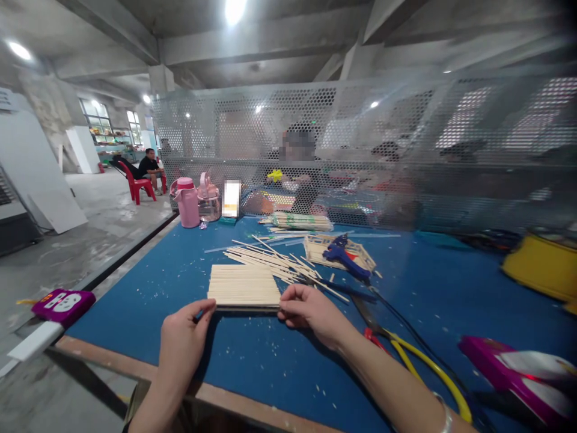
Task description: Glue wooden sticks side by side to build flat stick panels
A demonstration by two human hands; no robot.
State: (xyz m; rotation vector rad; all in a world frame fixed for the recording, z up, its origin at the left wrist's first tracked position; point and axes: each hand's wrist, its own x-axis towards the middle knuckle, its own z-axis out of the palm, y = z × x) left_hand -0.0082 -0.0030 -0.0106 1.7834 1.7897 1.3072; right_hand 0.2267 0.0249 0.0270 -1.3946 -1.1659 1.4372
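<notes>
A flat panel of pale wooden sticks (243, 285), laid side by side, is tilted slightly over the blue table. My left hand (186, 334) pinches its near left corner between thumb and finger. At the near right corner, the fingers of my right hand (311, 313) are closed on the same panel. Just behind it lies a loose heap of wooden sticks (265, 257). A blue glue gun (346, 260) rests on a small wooden stick frame (318, 248) to the right. Beside my right forearm are scissors or shears with yellow handles (433, 367), partly hidden by the arm.
A pink thermos (187, 204), a clear pink bottle (208, 201) and a phone (231, 198) stand at the back left. Bagged sticks (302, 221) lie before a perforated metal screen (252, 132). Purple power strips (63, 305) flank the table; a yellow container (543, 264) is at right.
</notes>
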